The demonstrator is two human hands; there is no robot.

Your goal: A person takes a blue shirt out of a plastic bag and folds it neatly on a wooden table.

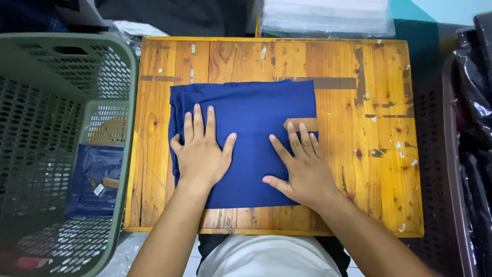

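A folded dark blue cloth (256, 110) lies in the middle of a small worn wooden table (379, 169). My left hand (202, 151) rests flat on the cloth's left half, fingers spread and pointing away from me. On the cloth's right part my right hand (302, 169) also lies flat, fingers apart, its fingertips near a small notch in the cloth's right edge where wood shows. Neither hand grips anything.
A green perforated plastic basket (61, 102) stands left of the table with a folded blue cloth (95, 179) inside. A dark basket (451, 169) with black plastic-wrapped items (479, 92) stands at the right. Clear plastic packets (328, 18) lie beyond the table's far edge.
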